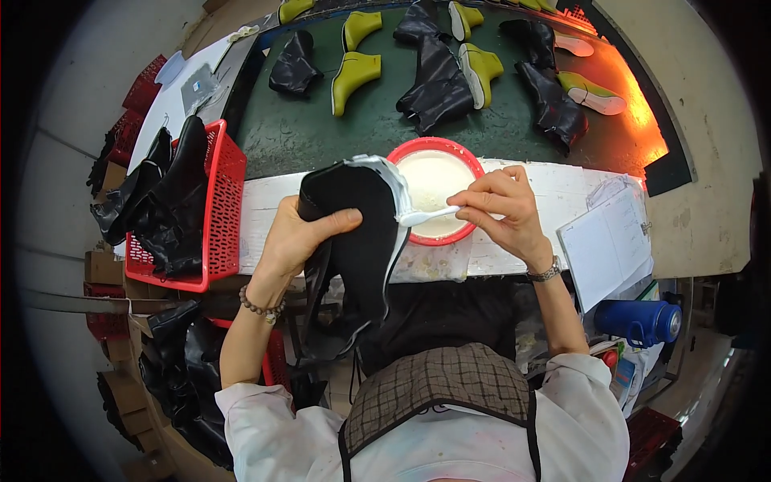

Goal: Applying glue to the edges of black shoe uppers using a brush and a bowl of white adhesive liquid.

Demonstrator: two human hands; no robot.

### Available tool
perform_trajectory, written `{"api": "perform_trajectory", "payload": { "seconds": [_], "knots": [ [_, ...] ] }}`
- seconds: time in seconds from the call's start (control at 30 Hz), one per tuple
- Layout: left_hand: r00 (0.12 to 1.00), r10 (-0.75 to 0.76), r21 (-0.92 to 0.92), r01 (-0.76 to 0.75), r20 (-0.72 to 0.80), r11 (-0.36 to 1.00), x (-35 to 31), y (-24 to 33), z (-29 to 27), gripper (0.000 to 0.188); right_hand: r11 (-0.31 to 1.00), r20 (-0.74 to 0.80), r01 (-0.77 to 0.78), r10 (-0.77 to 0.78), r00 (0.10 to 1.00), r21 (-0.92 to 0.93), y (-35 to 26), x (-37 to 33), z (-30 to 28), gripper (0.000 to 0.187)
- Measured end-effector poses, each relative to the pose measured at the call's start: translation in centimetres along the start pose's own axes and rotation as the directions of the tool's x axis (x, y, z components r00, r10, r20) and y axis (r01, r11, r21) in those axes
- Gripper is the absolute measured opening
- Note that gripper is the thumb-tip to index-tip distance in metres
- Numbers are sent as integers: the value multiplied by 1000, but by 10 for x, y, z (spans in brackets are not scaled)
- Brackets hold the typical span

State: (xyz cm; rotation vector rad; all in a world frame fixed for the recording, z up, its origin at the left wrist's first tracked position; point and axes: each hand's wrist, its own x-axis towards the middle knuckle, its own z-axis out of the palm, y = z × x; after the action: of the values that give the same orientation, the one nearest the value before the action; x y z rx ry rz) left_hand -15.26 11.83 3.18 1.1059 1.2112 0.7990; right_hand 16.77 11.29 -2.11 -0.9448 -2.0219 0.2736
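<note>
My left hand (295, 237) is closed on a black boot upper (357, 257), thumb on its dark inner face. White paste coats the upper's curved top edge. In my right hand (511, 215) a small white brush (432, 214) is pinched between thumb and fingers, its head touching that pasted edge. Just behind the upper stands a red-rimmed bowl (438, 145) of creamy white liquid, partly covered by the upper and my right hand's brush. The upper's lower part hangs down over the bench's near edge, in front of my body.
A red basket (233, 201) of black boot uppers (173, 201) stands left. Yellow-green shoe lasts (353, 79) and black uppers (438, 84) lie on the green conveyor belt (321, 136), glowing orange at right. A clipboard with papers (606, 245) and a blue flask (638, 321) are right.
</note>
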Motion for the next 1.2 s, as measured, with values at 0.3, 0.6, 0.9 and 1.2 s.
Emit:
{"api": "perform_trajectory", "payload": {
  "seconds": [0.3,0.6,0.9,1.2],
  "knots": [
    [979,118,-34,-126,-167,991,57,0,-9,53,639,212,-551,531,821,537,-35,21,45,58],
    [971,232,-459,-234,-63,857,75,-2,-35,99,860,167,-305,258,952,410,-73,30,92,24],
    [739,659,431,-553,-141,713,1,-65,23,142,767,44,-202,221,974,609,-79,34,73,22],
    [751,659,481,-562,-46,673,-28,-78,1,131,816,-26,-445,469,883,-370,14,-28,-2,16]
  ]
}}
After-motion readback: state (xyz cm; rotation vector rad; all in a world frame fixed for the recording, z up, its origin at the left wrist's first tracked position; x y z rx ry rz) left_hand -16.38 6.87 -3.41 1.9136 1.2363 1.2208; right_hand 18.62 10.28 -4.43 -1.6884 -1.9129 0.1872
